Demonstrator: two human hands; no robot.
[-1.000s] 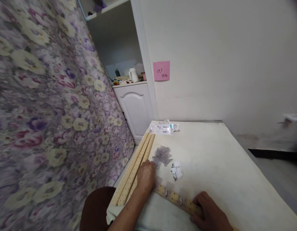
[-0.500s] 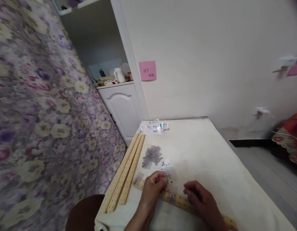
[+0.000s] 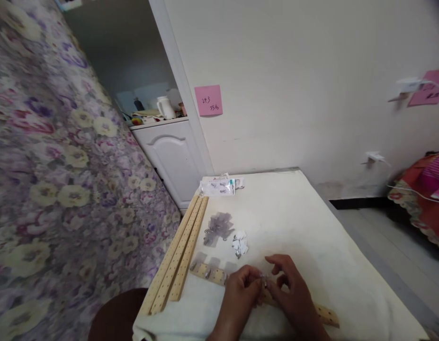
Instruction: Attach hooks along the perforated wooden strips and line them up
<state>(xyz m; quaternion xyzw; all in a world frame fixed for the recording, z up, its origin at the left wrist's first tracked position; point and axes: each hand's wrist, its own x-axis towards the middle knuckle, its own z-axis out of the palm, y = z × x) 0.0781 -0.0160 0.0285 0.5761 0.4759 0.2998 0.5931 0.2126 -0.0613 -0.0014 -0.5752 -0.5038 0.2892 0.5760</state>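
My left hand (image 3: 241,290) is closed in a pinch on a small shiny piece (image 3: 264,278), perhaps jewellery; its exact kind is too small to make out. From the other side, my right hand (image 3: 289,290) has its thumb and curled fingers at the same piece. Both are over a light wooden strip with holes (image 3: 326,314), which lies across the near part of the table. Along the strip's left end sit several small metallic pieces (image 3: 207,273) with greyish clear backings. My hands hide the strip's middle.
Three long perforated wooden strips (image 3: 185,253) lie along the table's left edge. Behind my hands are a pile of greyish clear packets (image 3: 218,228) and small white cards (image 3: 239,242). A flat printed package (image 3: 218,187) lies at the far edge. A brown rounded seat (image 3: 116,315) stands at lower left.
My right hand has moved in to meet my left at the shiny piece. My left hand has shifted right along the strip, uncovering pieces on its left end. The view has shifted slightly.
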